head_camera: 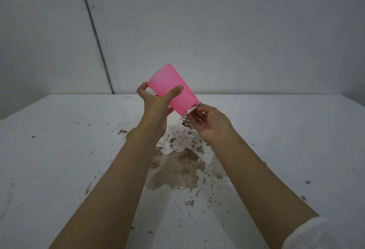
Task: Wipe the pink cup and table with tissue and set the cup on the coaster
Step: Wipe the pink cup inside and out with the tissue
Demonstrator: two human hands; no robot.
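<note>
My left hand (158, 100) grips the pink cup (173, 87) in the air above the white table (59, 150), thumb across its side. The cup is tilted, its wide end up and to the left, its narrow base down and to the right. My right hand (207, 124) holds a piece of white tissue (190, 110) against the cup's base; most of the tissue is hidden by my fingers. No coaster is in view.
A brown spill (177, 167) with a soaked tissue patch spreads over the table below my hands, and several brown splashes dot the surface around it. A grey wall (217, 31) rises behind the table's far edge.
</note>
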